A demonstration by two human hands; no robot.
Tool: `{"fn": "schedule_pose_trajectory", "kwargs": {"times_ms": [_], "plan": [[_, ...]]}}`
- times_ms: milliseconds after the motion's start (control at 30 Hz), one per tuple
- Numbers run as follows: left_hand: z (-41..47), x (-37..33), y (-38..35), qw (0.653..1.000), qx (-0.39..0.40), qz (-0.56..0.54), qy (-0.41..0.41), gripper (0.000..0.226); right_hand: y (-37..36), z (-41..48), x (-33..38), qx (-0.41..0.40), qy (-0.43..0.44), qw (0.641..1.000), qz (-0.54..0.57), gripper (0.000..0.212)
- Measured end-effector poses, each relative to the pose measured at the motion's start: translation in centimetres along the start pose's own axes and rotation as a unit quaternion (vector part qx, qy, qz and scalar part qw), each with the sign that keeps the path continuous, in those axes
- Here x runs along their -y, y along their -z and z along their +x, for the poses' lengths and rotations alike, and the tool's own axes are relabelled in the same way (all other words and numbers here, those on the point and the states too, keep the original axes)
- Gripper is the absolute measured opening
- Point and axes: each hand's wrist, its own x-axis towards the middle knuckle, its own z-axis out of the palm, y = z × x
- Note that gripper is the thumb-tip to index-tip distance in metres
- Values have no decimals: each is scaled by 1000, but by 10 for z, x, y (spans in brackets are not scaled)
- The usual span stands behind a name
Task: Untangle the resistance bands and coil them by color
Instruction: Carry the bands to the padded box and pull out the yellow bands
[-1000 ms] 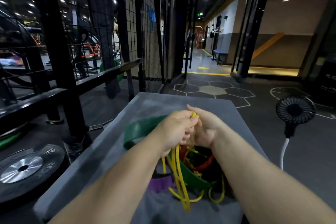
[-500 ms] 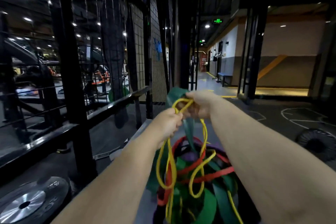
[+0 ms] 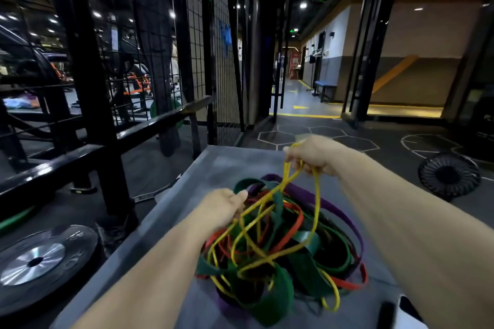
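Dim gym, grey table: right hand grips the yellow band held up at the far side, left hand grips its nearer strands. Beneath, green, red and purple bands snarl through it. Weight plate lies left, fan right.
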Motion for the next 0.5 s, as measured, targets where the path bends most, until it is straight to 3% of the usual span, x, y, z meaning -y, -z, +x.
{"fn": "schedule_pose_trajectory", "kwargs": {"times_ms": [100,200,267,400,500], "plan": [[-2,-9,-5,995,-72,-14,-62,41,-1,-17,6,-32,96,994,-50,40],[-5,-26,-13,986,-34,-126,-99,35,0,-30,17,-83,182,976,-81,46],[-7,-35,-20,978,-39,-162,-128,31,1,-36,22,-108,225,968,-33,49],[-5,-44,-30,976,-115,-95,-158,18,7,-44,25,-134,265,953,67,46],[-6,-35,-31,982,-22,-79,-168,28,13,-46,18,-150,243,954,97,45]]}}
